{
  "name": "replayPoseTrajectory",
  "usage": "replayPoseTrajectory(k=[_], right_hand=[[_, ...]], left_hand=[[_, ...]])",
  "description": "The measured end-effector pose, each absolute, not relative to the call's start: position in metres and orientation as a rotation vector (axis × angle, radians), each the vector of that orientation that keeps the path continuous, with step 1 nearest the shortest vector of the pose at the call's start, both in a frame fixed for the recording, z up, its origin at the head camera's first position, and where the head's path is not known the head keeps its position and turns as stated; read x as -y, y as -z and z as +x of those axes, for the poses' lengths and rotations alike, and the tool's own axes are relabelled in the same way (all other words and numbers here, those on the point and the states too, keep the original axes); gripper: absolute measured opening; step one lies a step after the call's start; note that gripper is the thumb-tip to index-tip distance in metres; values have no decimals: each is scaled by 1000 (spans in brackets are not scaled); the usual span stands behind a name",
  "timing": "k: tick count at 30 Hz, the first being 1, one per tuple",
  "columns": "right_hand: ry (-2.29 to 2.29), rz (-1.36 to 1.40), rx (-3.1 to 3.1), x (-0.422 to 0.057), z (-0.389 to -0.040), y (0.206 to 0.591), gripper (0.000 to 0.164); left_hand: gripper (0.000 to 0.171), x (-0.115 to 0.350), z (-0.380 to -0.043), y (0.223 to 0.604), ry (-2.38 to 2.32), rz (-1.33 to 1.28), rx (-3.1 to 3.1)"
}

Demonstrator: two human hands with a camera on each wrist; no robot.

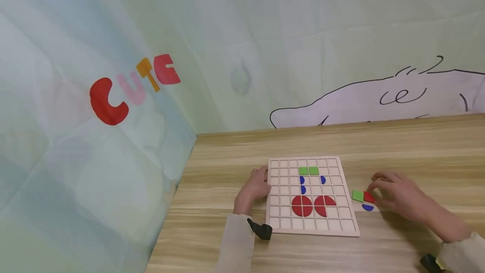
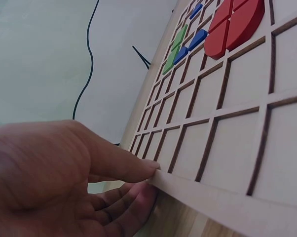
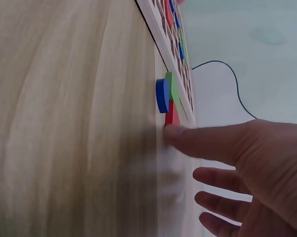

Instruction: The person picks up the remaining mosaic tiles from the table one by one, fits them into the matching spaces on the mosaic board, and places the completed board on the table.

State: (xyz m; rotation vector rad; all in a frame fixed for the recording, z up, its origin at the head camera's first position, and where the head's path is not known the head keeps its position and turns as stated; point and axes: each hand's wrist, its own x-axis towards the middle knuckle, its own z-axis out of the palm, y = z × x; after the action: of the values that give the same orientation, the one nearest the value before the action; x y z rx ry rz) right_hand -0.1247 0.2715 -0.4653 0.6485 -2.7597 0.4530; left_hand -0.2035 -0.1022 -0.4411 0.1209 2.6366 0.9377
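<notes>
A pale wooden grid board (image 1: 282,224) lies on the table, fitted with flat coloured pieces. My left hand (image 1: 254,191) grips its left edge, the thumb on top of the rim and the fingers curled below it in the left wrist view. To the right of the board, a red quarter-circle piece (image 1: 368,197) lies against a green square (image 1: 358,196), and a blue half-circle (image 1: 367,207) sits just in front. My right hand (image 1: 401,195) reaches over the red piece, its thumb touching that piece's end in the right wrist view, other visible fingers spread apart.
On the board are two green squares (image 1: 308,171), three blue half-circles (image 1: 323,180), a full red circle (image 1: 302,206) of quarters and a three-quarter red circle (image 1: 322,202). A printed cloth backdrop (image 1: 242,45) borders the wood-grain table (image 1: 212,172) behind and at left.
</notes>
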Motion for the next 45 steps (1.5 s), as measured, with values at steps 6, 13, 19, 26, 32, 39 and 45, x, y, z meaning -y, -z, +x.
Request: replayPoseTrajectory(k=[6, 13, 19, 26, 32, 39, 45], right_hand=[[-556, 616, 2855, -272, -128, 466, 31], [-601, 588, 2900, -270, -127, 466, 26], [-610, 594, 2862, -269, -126, 470, 28], [-600, 587, 2813, -270, -124, 473, 29], [-579, 553, 2776, -269, -121, 469, 30], [-643, 562, 2710, -251, -112, 456, 31], [-630, 570, 2680, -232, -106, 451, 32]], left_hand=[[62, 102, -203, 442, -946, 124, -2638], [62, 102, -204, 444, -952, 129, -2638], [61, 102, -205, 444, -932, 137, -2651], [61, 102, -204, 444, -932, 125, -2648], [62, 102, -204, 444, -929, 126, -2645], [62, 101, -205, 444, -949, 123, -2639], [62, 101, -204, 444, -944, 120, -2638]])
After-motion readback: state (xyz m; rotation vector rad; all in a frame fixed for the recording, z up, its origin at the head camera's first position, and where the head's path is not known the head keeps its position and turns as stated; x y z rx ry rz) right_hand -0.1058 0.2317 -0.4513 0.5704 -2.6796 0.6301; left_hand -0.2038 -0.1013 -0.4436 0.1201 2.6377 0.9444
